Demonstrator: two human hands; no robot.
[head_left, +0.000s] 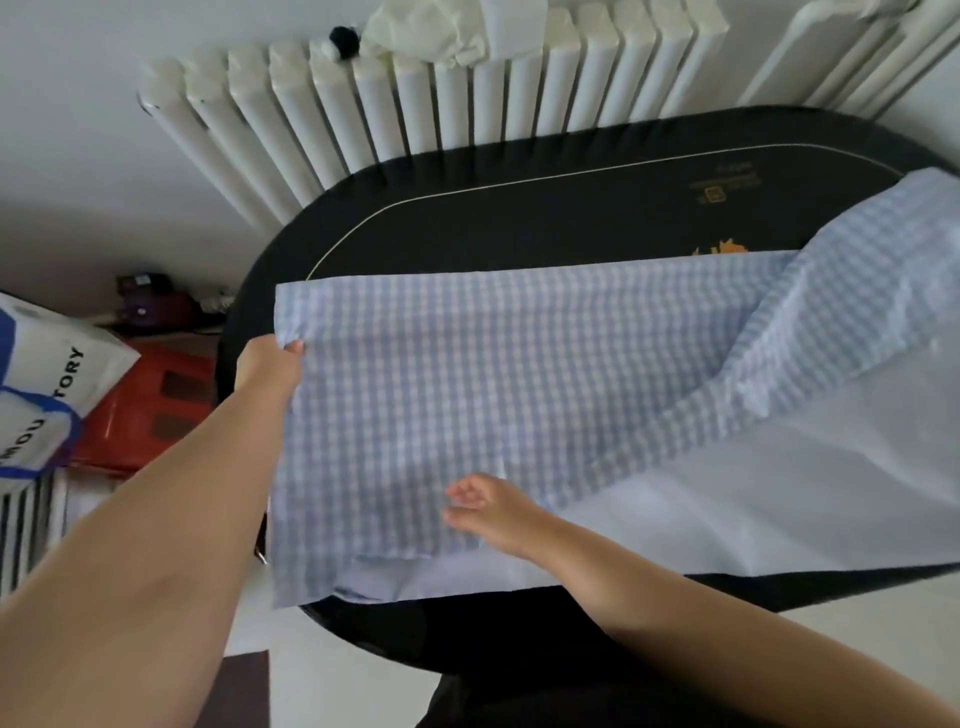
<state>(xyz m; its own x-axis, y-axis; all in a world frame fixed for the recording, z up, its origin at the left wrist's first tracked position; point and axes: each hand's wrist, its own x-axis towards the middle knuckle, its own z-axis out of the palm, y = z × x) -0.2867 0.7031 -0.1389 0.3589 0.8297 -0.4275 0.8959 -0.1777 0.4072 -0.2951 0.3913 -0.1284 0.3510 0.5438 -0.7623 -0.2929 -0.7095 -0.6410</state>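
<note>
Table: dark oval under checked cloth.
Wall: white radiator.
Floor: red crate, bag.
Left hand: pinches cloth edge.
Right hand: loose fingers on cloth.

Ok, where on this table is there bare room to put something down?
The far strip of the dark table, between the checked cloth and the radiator, is bare. Only a thin rim shows at the front. The left hand and right hand crowd the cloth's near left.
</note>
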